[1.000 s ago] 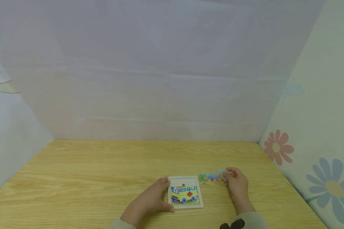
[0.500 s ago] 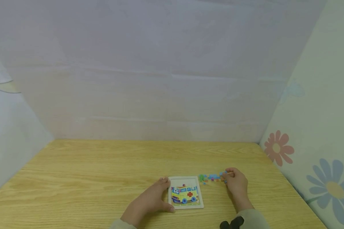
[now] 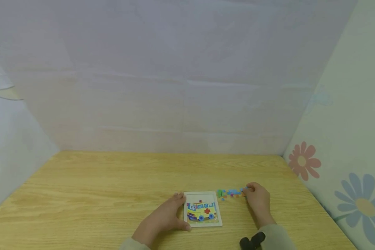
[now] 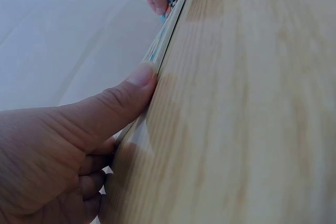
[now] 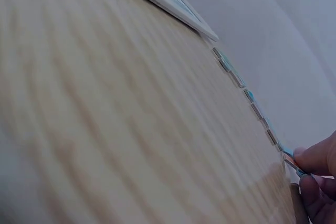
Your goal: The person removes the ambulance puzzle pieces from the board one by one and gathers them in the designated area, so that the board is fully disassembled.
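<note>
My left hand [image 3: 165, 216] holds the left side of a square wooden puzzle tray [image 3: 219, 213], thumb at the near corner and fingers at the far one. A yellow ambulance picture with a red cross fills the lower part of the tray; a pale strip of bare base shows above it. In the left wrist view the thumb [image 4: 140, 75] presses on the tray's edge. To the right, my right hand [image 3: 258, 200] pinches a puzzle piece [image 5: 292, 162] between thumb and finger, at the end of a row of loose pieces [image 3: 233, 192]. My fingers partly hide that piece.
The row of blue, green and orange pieces runs from the tray's upper right corner to my right hand. One small blue-marked piece [image 3: 223, 199] lies just in front of it. The wooden table [image 3: 112, 180] meets a pale back wall and a flower-printed right wall [image 3: 347, 139].
My right hand has shifted very slightly, and the piece at its fingertips now sits lower, more in line with the row. The left hand and the tray stay in place.
</note>
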A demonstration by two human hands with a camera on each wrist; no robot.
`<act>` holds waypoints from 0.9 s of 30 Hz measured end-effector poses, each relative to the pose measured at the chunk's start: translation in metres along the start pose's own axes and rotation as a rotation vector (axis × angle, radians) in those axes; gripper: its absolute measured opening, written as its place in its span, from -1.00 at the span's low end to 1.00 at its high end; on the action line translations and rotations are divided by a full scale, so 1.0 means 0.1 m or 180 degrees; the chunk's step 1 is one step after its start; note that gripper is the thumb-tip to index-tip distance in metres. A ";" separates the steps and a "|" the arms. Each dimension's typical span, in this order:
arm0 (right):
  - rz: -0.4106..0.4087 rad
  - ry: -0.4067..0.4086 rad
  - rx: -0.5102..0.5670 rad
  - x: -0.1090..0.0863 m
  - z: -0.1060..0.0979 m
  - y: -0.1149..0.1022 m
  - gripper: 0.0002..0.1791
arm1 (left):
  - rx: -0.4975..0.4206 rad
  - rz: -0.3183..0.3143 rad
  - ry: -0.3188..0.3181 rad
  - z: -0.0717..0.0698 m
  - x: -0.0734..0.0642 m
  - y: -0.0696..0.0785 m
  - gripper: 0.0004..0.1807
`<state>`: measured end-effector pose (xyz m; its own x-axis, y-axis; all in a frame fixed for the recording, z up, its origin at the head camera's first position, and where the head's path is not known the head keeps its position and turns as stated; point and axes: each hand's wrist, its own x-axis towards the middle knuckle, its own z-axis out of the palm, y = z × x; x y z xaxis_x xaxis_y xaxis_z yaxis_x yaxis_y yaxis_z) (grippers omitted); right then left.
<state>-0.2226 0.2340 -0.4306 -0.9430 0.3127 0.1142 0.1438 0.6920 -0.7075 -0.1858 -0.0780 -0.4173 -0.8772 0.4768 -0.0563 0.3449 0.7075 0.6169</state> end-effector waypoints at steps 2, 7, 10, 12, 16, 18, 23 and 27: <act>0.0002 0.0011 -0.0027 0.00 0.00 -0.01 -0.68 | -0.0005 -0.0014 -0.0015 0.00 0.00 0.00 0.07; 0.0024 0.0005 -0.0071 0.00 -0.01 -0.03 -0.69 | 0.0026 -0.0018 -0.0032 -0.01 0.01 -0.01 0.07; 0.0024 -0.0033 -0.0073 0.00 -0.01 -0.04 -0.68 | 0.0027 -0.0025 -0.0034 0.00 0.02 -0.01 0.07; 0.0010 -0.0059 -0.0078 0.00 -0.01 -0.04 -0.68 | 0.0014 -0.0031 -0.0034 0.00 0.02 -0.01 0.07; -0.0018 -0.0072 -0.0092 0.00 0.00 -0.03 -0.69 | 0.0005 -0.0032 -0.0035 0.00 0.01 0.00 0.06; -0.0021 -0.0064 -0.0109 0.01 0.00 -0.01 -0.70 | -0.0001 -0.0029 -0.0037 0.00 0.01 0.00 0.06; 0.0029 -0.0059 -0.0113 0.02 0.02 0.01 -0.70 | -0.0005 -0.0032 -0.0043 0.00 0.01 -0.01 0.07; 0.0081 -0.0069 -0.0061 0.03 0.01 0.01 -0.70 | 0.0010 -0.0023 -0.0037 -0.01 0.01 -0.01 0.07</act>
<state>-0.2254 0.2349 -0.4322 -0.9452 0.3163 0.0810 0.1734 0.6964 -0.6964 -0.1875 -0.0782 -0.4173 -0.8758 0.4777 -0.0699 0.3396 0.7125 0.6140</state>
